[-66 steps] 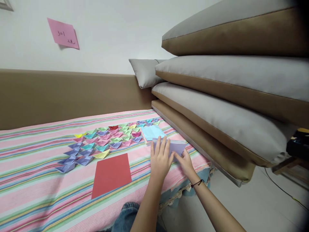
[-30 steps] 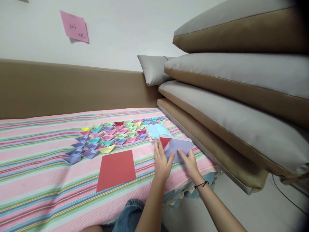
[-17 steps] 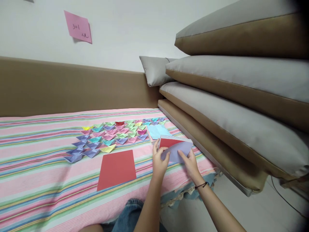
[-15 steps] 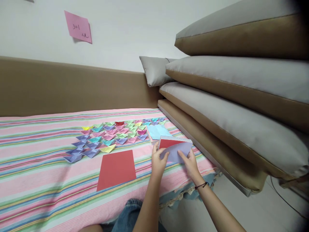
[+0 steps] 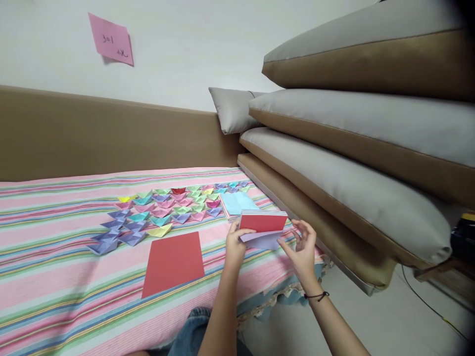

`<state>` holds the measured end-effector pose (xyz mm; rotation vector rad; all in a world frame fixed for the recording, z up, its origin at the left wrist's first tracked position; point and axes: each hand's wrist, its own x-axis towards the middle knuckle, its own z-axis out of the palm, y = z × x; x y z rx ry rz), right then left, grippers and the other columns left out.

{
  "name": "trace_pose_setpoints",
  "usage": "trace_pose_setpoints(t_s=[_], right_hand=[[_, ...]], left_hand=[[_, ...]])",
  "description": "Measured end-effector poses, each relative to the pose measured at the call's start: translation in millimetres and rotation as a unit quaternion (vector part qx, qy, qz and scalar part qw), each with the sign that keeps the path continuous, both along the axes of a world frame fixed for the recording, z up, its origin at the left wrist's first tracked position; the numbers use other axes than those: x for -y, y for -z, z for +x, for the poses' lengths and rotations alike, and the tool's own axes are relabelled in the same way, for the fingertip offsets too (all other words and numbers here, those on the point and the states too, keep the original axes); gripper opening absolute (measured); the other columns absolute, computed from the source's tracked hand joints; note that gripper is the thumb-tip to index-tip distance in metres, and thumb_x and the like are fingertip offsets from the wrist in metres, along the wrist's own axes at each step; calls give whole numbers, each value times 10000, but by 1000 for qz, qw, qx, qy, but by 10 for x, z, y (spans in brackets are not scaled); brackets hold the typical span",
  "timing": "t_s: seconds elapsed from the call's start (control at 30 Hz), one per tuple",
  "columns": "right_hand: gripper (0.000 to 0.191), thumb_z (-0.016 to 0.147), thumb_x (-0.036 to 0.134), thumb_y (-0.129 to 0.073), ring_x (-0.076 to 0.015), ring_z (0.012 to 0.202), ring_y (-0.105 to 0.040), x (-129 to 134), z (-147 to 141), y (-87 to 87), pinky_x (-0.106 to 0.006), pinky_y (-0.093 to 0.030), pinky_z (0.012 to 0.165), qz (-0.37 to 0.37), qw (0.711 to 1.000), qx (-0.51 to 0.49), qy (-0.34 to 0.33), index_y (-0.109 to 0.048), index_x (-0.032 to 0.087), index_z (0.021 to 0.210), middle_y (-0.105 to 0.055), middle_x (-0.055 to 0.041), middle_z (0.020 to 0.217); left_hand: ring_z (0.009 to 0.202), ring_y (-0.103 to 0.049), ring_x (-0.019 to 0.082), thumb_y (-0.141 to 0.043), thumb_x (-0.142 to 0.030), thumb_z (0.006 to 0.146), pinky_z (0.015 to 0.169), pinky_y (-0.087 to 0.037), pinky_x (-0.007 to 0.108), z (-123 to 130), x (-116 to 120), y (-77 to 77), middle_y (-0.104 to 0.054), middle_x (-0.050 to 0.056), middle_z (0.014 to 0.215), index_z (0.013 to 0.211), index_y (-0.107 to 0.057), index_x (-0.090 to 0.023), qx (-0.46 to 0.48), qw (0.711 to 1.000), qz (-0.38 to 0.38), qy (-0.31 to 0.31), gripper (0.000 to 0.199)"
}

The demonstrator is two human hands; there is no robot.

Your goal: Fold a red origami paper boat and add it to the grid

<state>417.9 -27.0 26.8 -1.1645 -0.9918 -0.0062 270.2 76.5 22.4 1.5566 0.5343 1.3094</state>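
My left hand [image 5: 236, 243] grips the left end of a paper stack [image 5: 262, 221] with a red sheet facing me. A lavender sheet [image 5: 265, 240] hangs tilted forward from the stack's lower front. My right hand [image 5: 301, 245] is at the right of the stack, its fingers spread and the thumb tip beside the lavender sheet's corner. Flat on the striped cloth to the left lies a red square sheet [image 5: 173, 263]. Behind the held stack is another paper pile with light blue on top [image 5: 238, 202]. Several folded paper boats [image 5: 161, 212] stand in rows left of that pile.
A striped cloth [image 5: 44, 277] covers the surface under the papers. Large grey and brown cushions [image 5: 345, 123] are piled at the right, with a grey pillow [image 5: 233, 110] behind. A pink note [image 5: 111, 39] is on the wall. The floor [image 5: 289, 329] shows below the cloth's edge.
The lavender sheet has tilted down toward me, exposing more of the red sheet. My right hand has moved off to the right and its fingers have spread. The view has shifted slightly.
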Motion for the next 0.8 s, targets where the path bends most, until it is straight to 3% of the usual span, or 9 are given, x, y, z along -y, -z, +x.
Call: trace_pose_setpoints(t_s=[0.1,0.23,0.37,0.47,0.6,0.7,0.8], right_hand=[[519,677,238,-726,-228,914,-569,-15,97,-19,-426,-424,891,-52,997,47,-33,-509,230,1149,-603,-65,953],[92,705,274,-697,-245,847,-579,-17,202,-31,-419,-440,831,-112,986,113,-47,-680,208,766,-654,-64,818],[134,745,291,-649,-235,881,-582,102,332,-173,-404,-454,824,-79,994,80,2,-664,169,798,-655,-79,867],[211,713,308,-680,-202,764,-605,193,373,-491,-349,-498,711,0,993,3,118,-643,143,839,-647,-54,807],[191,709,295,-680,-187,694,-599,118,292,-1085,-332,-497,673,163,942,12,294,-637,133,801,-619,-39,744],[184,700,297,-688,-178,662,-578,-77,273,-1408,-327,-482,661,218,918,28,329,-619,138,763,-585,-19,690],[190,703,302,-675,-147,559,-509,-288,346,-1482,-294,-446,582,151,940,53,301,-577,147,654,-508,15,574]], left_hand=[[1001,-565,223,-589,-83,668,922,-440,378,-32,-13,-9,-576,62,1036,725,-746,-234,-1,1000,0,17,225],[1023,-557,231,-629,-141,667,934,-426,374,-62,-19,-25,-581,60,1049,742,-745,-235,-8,999,-16,28,167],[1003,-569,238,-629,-298,723,890,-436,350,-73,-13,-42,-588,78,1045,787,-737,-200,-15,999,-44,20,160],[961,-573,231,-564,-363,778,854,-434,339,-49,-1,-33,-592,80,962,687,-700,-174,-12,999,-52,2,250],[896,-546,207,-645,-301,704,833,-408,321,7,33,-2,-555,52,868,576,-559,-171,-1,998,-45,-38,202],[825,-527,184,-654,-256,677,794,-401,301,31,57,17,-520,21,792,558,-465,-183,6,998,-25,-54,234],[776,-509,170,-612,-222,695,752,-396,280,42,59,47,-492,5,735,541,-387,-193,15,998,-6,-66,274]])
